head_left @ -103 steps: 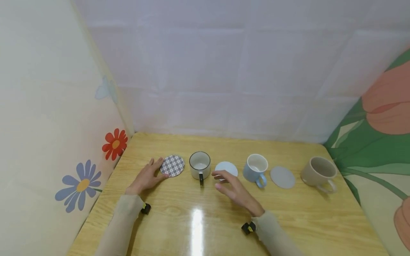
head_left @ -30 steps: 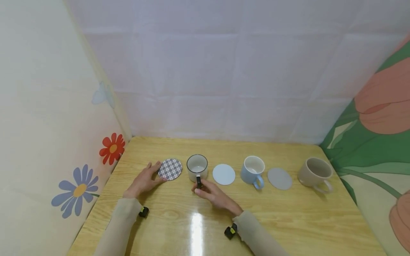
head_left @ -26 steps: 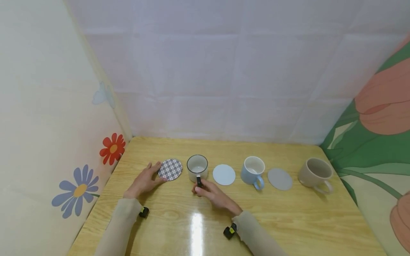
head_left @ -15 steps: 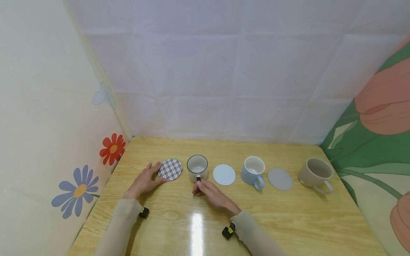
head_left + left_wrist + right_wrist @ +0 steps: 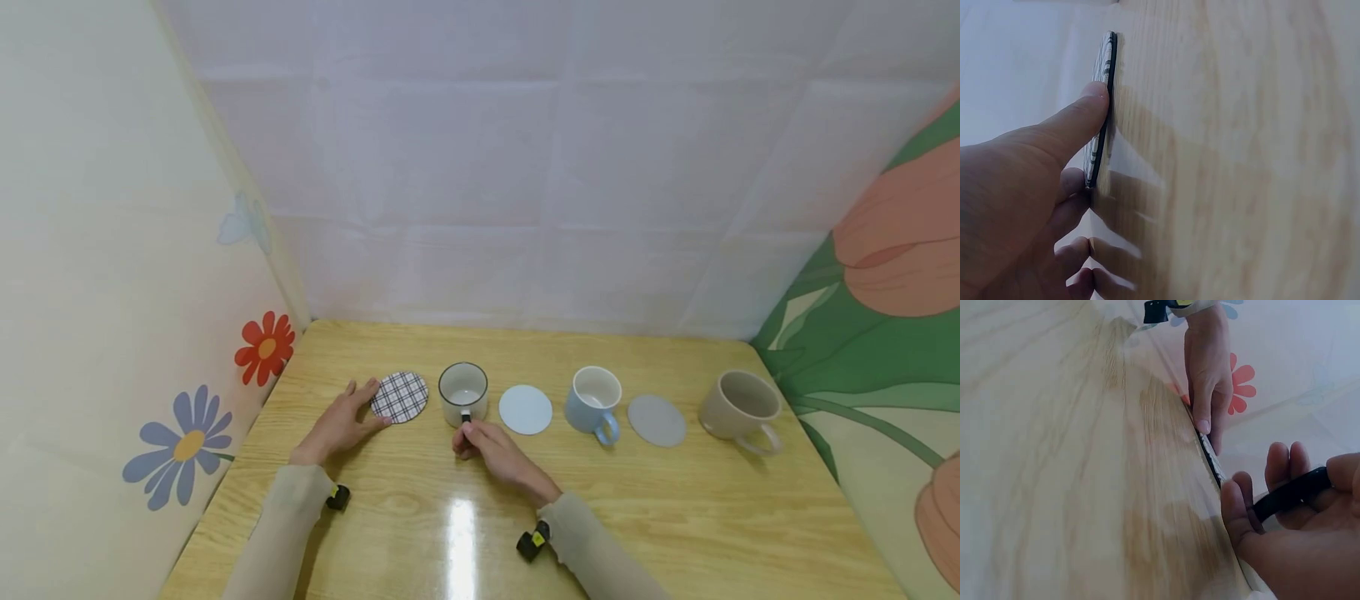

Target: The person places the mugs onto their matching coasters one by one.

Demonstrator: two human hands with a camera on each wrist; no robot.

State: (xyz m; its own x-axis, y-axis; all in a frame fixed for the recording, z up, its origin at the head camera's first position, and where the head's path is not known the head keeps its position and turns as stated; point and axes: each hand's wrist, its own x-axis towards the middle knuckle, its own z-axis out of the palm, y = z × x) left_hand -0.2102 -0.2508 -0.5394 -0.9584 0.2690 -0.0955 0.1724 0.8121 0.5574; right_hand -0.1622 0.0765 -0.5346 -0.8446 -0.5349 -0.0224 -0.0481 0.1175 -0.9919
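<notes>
At the left of the table lies a round checked coaster (image 5: 400, 397). My left hand (image 5: 339, 423) rests beside it with thumb and fingertips at its edge; in the left wrist view the thumb (image 5: 1079, 122) lies against the coaster's rim (image 5: 1110, 59). To its right stands a white enamel mug (image 5: 462, 398), upright, with a dark rim and black handle. My right hand (image 5: 495, 452) grips that handle, which points towards me; the right wrist view shows the fingers bent around the black handle (image 5: 1291, 495).
Rightwards in a row come a pale blue round coaster (image 5: 525, 409), a light blue mug (image 5: 587, 408), a grey round coaster (image 5: 657, 420) and a beige mug (image 5: 727, 417). The wooden table (image 5: 405, 508) meets cloth-covered walls at the back and sides.
My right hand has moved left from over the pale blue coaster to the enamel mug's handle, and its thumb has come down on top. The left hand stays at the checked coaster.
</notes>
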